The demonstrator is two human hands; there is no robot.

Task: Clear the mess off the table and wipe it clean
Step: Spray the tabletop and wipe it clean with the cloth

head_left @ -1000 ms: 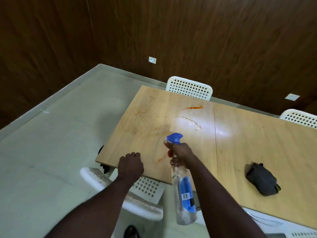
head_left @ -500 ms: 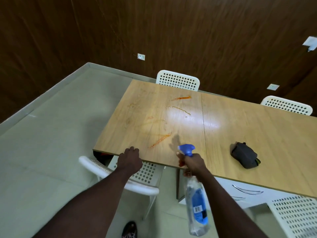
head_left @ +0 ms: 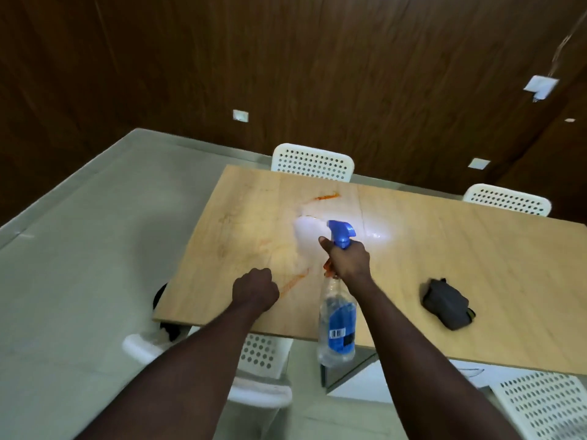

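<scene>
My right hand (head_left: 349,260) grips the neck of a clear spray bottle (head_left: 337,325) with a blue label and a blue trigger head, held over the wooden table (head_left: 444,249) with its nozzle pointing away from me. A white cloud of spray hangs just left of the nozzle. Orange streaks (head_left: 327,197) mark the table's far left part, and another streak (head_left: 295,282) lies near my left hand (head_left: 254,289). That hand is curled into a fist, holds nothing, and is over the table near its front edge. A dark grey cloth (head_left: 446,303) lies bunched on the table to the right.
White perforated chairs stand around the table: two at the far side (head_left: 313,161) (head_left: 506,200), one under the near edge (head_left: 254,360), one at the lower right (head_left: 546,408). Dark wood walls close the room behind. Grey floor lies to the left.
My right hand has carried the spray bottle forward from the table's near edge to over the tabletop, and spray mist now shows at the nozzle. My left hand moved slightly onto the table.
</scene>
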